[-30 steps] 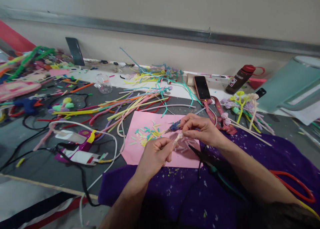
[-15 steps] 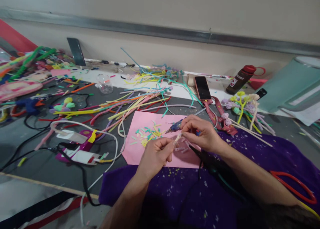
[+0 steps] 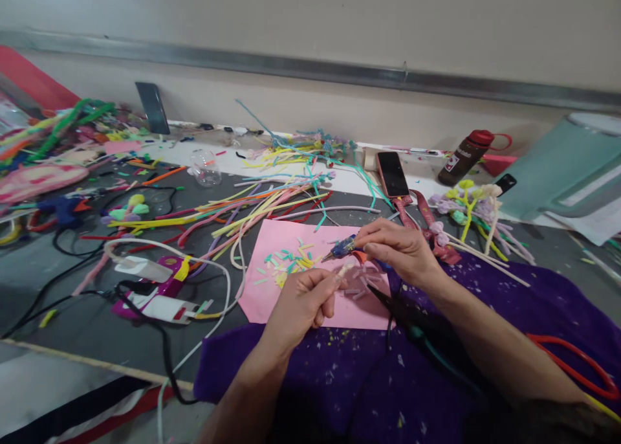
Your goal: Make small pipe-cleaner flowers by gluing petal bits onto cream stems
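Note:
My left hand [image 3: 305,301] pinches a short cream piece of pipe cleaner [image 3: 343,272] between thumb and forefinger. It is over a pink sheet [image 3: 291,313]. My right hand [image 3: 400,250] has its fingers closed on a blue glue gun [image 3: 345,245], whose metal tip points left above the sheet. Part of the gun is hidden behind the fingers. Small cut pieces in yellow and green [image 3: 294,259] lie on the sheet, with pale lilac ones [image 3: 361,282] nearer my right hand. Dark scissors [image 3: 407,318] lie below my right wrist.
Long pipe cleaners [image 3: 272,201] lie behind the sheet. A phone [image 3: 392,174], a red-capped bottle [image 3: 463,159] and pipe-cleaner flowers [image 3: 460,208] are at the right. Cables and a purple power strip [image 3: 165,285] are at the left. Purple cloth [image 3: 334,366] covers the front.
My right hand has moved off the cream piece and onto the blue glue gun. My left hand still holds the piece in nearly the same place.

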Motion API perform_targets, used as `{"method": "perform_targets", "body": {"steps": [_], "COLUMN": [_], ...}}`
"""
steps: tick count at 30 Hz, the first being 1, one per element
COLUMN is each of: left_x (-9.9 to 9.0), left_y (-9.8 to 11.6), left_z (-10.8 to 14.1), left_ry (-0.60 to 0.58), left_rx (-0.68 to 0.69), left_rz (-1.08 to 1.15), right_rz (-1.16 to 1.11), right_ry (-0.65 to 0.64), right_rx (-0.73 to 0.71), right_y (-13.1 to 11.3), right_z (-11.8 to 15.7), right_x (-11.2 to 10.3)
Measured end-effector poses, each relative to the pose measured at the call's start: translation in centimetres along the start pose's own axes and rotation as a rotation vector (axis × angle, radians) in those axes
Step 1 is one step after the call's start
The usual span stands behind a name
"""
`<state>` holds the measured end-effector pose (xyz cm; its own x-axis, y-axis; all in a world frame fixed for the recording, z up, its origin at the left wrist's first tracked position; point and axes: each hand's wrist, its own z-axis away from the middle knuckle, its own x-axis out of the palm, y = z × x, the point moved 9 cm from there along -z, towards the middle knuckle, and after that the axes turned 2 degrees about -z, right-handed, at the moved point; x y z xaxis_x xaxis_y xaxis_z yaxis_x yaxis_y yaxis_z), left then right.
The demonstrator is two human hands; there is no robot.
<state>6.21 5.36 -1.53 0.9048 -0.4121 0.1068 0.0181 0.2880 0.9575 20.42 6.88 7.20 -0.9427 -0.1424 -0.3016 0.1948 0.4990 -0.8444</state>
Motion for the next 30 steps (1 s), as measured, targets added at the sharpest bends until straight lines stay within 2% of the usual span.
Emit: {"method": "perform_targets", "body": {"steps": [4, 9, 19, 30], "left_x": [0.2, 0.5, 0.8, 1.0], "left_y": [-0.3, -0.5, -0.1, -0.4], "left_z": [-0.2, -0.2, 0.1, 0.0], "left_ry": [-0.066, -0.140, -0.122, -0.135], "left_rx": [-0.017, -0.056, -0.045, -0.060], "left_rz": [0.172, 0.293, 0.221, 0.205], "right_rz": [-0.100, -0.078, -0.043, 0.007], "right_ry": [0.064, 0.007, -0.185, -0.194], "right_rx": [0.069, 0.062, 0.100, -0.017], "right_y": [1.2, 1.4, 0.2, -0.2], "right_z": [0.1, 0.0, 0.7, 0.7], "right_x": [-0.7, 0.0, 2.5, 2.9]}}
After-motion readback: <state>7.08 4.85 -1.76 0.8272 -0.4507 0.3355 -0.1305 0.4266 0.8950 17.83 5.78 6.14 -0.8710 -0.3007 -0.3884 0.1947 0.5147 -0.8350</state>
